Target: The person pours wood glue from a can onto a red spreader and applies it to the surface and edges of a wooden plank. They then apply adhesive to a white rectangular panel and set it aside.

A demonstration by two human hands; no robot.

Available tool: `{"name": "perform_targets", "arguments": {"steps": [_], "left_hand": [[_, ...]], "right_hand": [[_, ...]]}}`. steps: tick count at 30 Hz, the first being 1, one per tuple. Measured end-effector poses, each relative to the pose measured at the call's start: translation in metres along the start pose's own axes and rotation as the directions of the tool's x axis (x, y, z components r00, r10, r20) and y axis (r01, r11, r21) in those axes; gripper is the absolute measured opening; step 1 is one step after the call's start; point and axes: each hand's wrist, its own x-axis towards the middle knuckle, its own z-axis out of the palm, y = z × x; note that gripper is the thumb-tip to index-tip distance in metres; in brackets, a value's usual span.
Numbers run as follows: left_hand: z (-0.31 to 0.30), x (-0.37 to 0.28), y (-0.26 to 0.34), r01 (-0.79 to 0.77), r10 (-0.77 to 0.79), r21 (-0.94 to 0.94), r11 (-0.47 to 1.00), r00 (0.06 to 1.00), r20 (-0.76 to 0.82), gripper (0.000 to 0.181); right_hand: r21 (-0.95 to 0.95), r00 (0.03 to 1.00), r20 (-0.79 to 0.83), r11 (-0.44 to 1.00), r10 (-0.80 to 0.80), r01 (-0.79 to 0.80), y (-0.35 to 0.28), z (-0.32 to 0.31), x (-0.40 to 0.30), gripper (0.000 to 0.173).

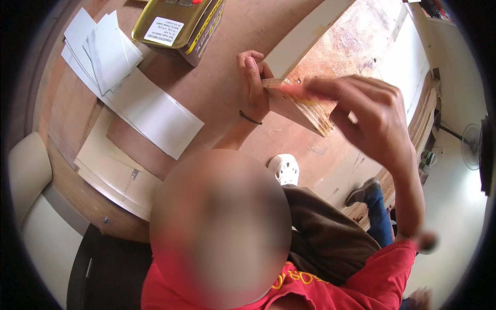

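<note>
My left hand [254,79] grips the near-left end of a small plywood board [296,110], its fingers curled round the corner. The board is held tilted above the floor, with its layered, rough edge towards the upper right. Yellowish, glue-like smears show on that edge. My right hand [368,106] is bent over the board, fingertips at the edge; motion blur hides whether anything is pinched in them. Behind lies a larger wooden panel [333,50] with a shiny, smeared surface. A rectangular gold metal tin [155,19] bearing a label stands at the upper left.
White sheets [155,112] and cream sheets [116,162] lie on the left. A pale chair [29,166] stands at the far left. Stacked boards [426,112] and a fan [471,145] are at the right. Another person's leg [376,213] is at the lower right, near my knee.
</note>
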Motion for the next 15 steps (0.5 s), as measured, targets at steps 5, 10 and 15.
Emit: {"name": "perform_targets", "arguments": {"steps": [5,10,15], "left_hand": [[0.000,0.001,-0.003,-0.004,0.004,0.034,0.999,1.000,-0.010,0.053],[0.003,0.003,0.000,-0.004,0.004,0.011,1.000,0.999,-0.047,0.055],[0.006,0.001,0.001,-0.004,0.005,0.020,1.000,0.999,-0.050,0.056]], "right_hand": [[-0.042,0.995,0.094,0.999,-0.021,0.025,0.012,-0.003,-0.005,0.040],[-0.053,0.993,0.078,0.995,-0.086,0.090,0.014,-0.001,0.002,0.025],[-0.092,0.996,0.074,0.994,-0.051,0.058,0.021,-0.006,-0.013,0.019]]}}
